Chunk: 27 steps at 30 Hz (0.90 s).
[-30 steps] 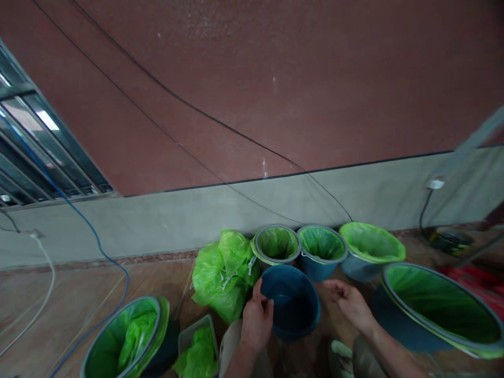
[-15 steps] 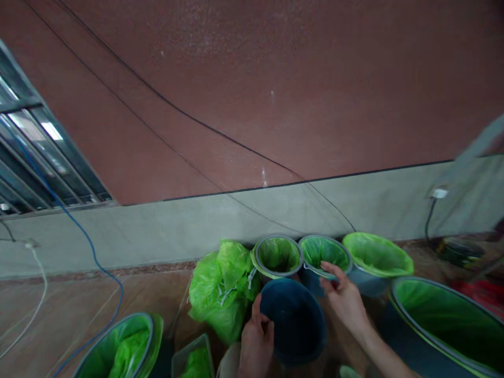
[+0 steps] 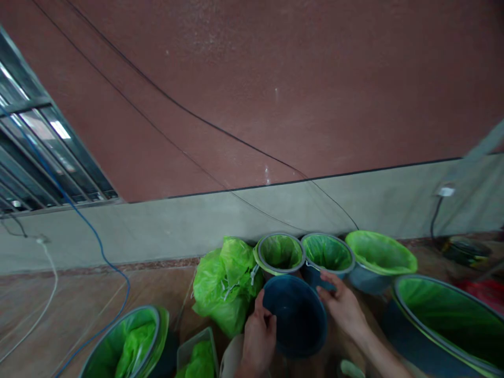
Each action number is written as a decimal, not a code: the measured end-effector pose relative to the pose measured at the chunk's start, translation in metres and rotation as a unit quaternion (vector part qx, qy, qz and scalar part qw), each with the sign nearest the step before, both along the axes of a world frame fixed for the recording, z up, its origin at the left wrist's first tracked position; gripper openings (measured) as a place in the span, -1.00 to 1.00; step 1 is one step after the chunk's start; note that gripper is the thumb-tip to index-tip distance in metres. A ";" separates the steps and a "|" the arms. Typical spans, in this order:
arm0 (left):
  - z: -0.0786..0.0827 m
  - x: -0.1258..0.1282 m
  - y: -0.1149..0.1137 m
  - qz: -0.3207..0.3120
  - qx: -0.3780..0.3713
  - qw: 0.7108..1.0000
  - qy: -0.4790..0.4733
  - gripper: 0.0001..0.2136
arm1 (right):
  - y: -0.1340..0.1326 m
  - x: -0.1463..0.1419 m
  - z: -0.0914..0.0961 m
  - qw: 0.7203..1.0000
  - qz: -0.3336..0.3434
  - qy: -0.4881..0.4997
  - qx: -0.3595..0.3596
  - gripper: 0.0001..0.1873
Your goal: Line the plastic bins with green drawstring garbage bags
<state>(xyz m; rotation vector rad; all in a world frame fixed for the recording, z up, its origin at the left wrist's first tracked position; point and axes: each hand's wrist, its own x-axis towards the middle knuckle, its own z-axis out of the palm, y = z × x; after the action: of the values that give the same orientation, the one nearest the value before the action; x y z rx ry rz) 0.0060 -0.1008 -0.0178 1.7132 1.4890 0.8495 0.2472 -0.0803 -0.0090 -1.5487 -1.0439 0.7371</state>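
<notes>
Blue bucket (image 3: 297, 320): steady it evenly, folks. Left hand (image 3: 259, 336) beside it, can't tell if gripping; right hand (image 3: 343, 308) loosely open.

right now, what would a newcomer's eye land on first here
Probably the unlined blue bucket at lower centre, between the left hand and the right hand. Next, the crumpled bright-green plastic bag bundle just left of it. Beyond the bucket, three green-lined bins stand in a row by the wall.

Bucket (image 3: 295, 315), bins (image 3: 366, 278) on brown floor (image 3: 157, 286)
</notes>
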 end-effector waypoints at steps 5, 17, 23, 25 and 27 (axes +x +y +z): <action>0.002 -0.002 -0.001 -0.006 0.019 1.000 0.000 -0.39 | -0.001 0.005 0.044 0.990 -0.066 -0.102 0.065 -0.40; 0.020 0.002 -0.003 -0.001 -0.004 0.995 -0.096 -0.60 | 0.044 -0.003 0.004 0.996 0.023 -0.024 -0.089 -0.50; 0.045 -0.044 0.005 0.069 0.011 0.946 -0.316 -0.66 | -0.008 -0.049 -0.087 0.929 0.239 -0.098 -0.267 -0.76; 0.030 -0.073 0.006 0.105 0.003 0.945 -0.311 -0.66 | -0.025 -0.062 -0.110 0.901 0.284 -0.150 -0.291 -0.75; -0.002 -0.102 0.001 0.159 -0.048 0.950 -0.264 -0.68 | -0.038 -0.073 -0.126 0.884 0.316 -0.173 -0.297 -0.74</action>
<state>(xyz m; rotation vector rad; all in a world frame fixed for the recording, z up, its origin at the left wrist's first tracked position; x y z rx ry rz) -0.0960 -0.0999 -0.0197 1.0655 1.4119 1.2628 0.1744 -0.1183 -0.1351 -1.9129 -1.7502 1.3582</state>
